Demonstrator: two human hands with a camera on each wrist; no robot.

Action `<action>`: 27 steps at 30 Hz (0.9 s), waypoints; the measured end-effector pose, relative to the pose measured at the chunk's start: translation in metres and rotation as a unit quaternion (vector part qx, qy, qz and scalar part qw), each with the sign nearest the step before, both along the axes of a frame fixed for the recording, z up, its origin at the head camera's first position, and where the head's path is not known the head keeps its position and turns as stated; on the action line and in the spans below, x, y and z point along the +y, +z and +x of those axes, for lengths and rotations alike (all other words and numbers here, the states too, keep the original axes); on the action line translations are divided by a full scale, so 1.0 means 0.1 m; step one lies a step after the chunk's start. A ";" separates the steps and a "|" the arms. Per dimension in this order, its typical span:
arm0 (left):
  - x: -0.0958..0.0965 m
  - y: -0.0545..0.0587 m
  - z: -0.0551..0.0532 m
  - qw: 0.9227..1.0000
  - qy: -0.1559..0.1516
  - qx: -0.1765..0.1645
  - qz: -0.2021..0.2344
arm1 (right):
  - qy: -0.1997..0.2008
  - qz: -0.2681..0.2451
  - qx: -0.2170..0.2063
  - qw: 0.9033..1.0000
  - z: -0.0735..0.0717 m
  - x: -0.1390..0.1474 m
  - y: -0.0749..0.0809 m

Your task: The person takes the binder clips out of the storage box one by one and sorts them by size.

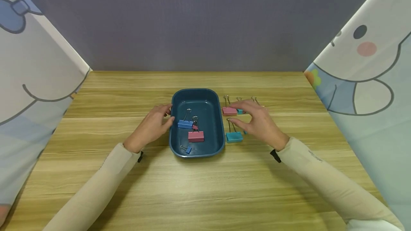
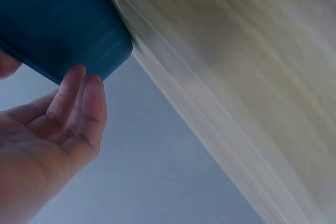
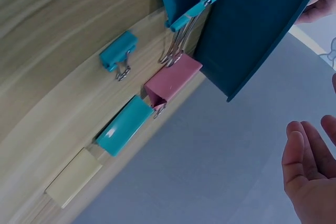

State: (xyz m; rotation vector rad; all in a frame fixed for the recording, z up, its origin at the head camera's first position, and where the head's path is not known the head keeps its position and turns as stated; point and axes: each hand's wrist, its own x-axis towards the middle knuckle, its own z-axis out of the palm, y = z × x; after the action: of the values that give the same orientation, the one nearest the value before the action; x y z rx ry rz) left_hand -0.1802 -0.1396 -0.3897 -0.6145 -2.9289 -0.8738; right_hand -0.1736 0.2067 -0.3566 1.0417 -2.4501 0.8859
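Observation:
My left hand (image 1: 152,126) is at the left rim of a dark blue tray (image 1: 174,145); in the left wrist view its loosely bent fingers (image 2: 93,103) touch the outer wall. Inside the tray lie a blue binder clip (image 1: 185,124), a pink binder clip (image 1: 196,137), a small dark pink clip partly hidden behind them and a small blue clip (image 1: 188,149). Above the clips on the right hovers my right hand (image 1: 260,122), thumb and fingers apart, holding nothing. Near it are a large teal binder clip (image 1: 234,137) and another pink binder clip (image 1: 229,111).
The right wrist view shows a small teal clip (image 3: 118,51), another teal clip (image 3: 126,124) and a cream clip (image 3: 73,177) on the wooden table (image 1: 192,188). A grey panel (image 1: 199,24) rises behind it, with cartoon-printed cloths at both sides.

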 end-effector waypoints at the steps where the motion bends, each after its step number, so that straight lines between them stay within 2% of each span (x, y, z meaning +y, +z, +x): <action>1: 0.00 0.00 0.00 1.000 0.000 0.001 0.000 | 0.003 0.000 -0.002 1.000 0.00 -0.01 0.00; 15: 0.00 -0.01 0.00 1.000 0.000 0.000 0.001 | 0.062 -0.003 -0.050 0.997 -0.01 -0.22 -0.06; 22: 0.00 -0.01 0.00 1.000 0.001 0.000 0.001 | 0.064 0.033 -0.055 0.996 -0.02 -0.34 -0.07; 27: 0.01 -0.01 0.00 1.000 0.003 -0.003 0.001 | 0.076 0.037 -0.065 0.994 -0.05 -0.42 -0.10</action>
State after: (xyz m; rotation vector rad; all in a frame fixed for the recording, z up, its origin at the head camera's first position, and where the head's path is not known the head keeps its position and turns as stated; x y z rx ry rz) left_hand -0.1801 -0.1389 -0.3904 -0.6035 -2.9329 -0.8799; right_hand -0.1786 0.1643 -0.3667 1.2464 -2.5537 0.9439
